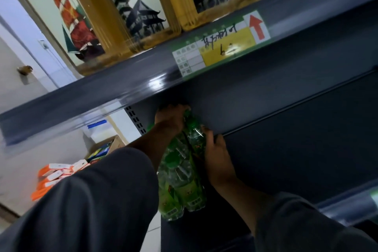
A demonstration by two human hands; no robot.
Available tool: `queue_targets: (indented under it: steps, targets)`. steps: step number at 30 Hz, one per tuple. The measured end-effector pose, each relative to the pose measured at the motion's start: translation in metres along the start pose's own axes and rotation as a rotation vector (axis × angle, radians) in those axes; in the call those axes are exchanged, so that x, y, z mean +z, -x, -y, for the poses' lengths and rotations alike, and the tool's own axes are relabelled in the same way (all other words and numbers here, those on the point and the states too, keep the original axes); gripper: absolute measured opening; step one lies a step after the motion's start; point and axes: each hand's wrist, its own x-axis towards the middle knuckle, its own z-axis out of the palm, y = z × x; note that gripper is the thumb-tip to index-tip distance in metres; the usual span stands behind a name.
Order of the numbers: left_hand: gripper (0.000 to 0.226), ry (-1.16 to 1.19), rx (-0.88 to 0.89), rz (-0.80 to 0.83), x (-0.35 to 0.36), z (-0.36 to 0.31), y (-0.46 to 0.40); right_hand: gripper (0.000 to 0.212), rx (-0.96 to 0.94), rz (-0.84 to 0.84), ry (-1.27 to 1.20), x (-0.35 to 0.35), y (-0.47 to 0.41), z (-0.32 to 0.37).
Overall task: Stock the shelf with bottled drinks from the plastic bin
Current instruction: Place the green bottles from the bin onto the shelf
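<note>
Several green-capped bottles with green labels (180,180) stand in rows at the left end of a dark grey shelf (286,149). My left hand (170,119) reaches in deep and grips the top of a rear bottle (191,127). My right hand (214,155) rests against the right side of that same bottle row, fingers curled around a bottle's body. Both forearms wear dark sleeves. The plastic bin is out of view.
The upper shelf edge (122,90) hangs just above my hands and carries a yellow price tag (223,45). Bottles with ship and pagoda labels (126,12) stand on it. Orange and white boxes (55,174) and a cardboard box (106,147) lie on the floor to the left.
</note>
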Motion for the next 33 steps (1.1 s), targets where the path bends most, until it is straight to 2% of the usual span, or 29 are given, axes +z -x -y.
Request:
queue_targets:
  steps: [3,7,9,12,19,25,29,33]
  targets:
    - [0.048,0.020,0.007,-0.008,0.006,0.003,-0.002,0.074,-0.026,0.001,0.032,0.004,-0.001,-0.004]
    - [0.052,0.052,0.018,-0.003,0.011,0.007,-0.007,0.113,-0.048,0.107,0.002,-0.002,0.007,-0.010]
    - [0.058,0.085,0.038,0.060,0.008,0.010,-0.009,0.121,-0.055,0.113,-0.007,-0.004,0.006,-0.013]
    - [0.071,0.179,0.075,0.132,0.005,0.018,-0.005,0.117,-0.042,0.153,-0.086,-0.007,0.009,-0.010]
    - [0.062,0.206,0.051,0.064,0.011,0.019,-0.004,0.102,-0.111,0.148,0.062,-0.009,0.009,-0.011]
    - [0.070,0.209,0.027,0.076,0.015,0.020,-0.004,0.102,-0.090,0.107,0.092,-0.007,0.007,-0.014]
    - [0.067,0.235,0.027,0.083,0.016,0.022,-0.002,0.096,-0.062,0.117,0.007,-0.008,0.007,-0.014]
    - [0.059,0.217,0.030,0.057,0.005,0.024,0.005,0.108,0.010,0.152,0.004,-0.012,0.010,-0.016]
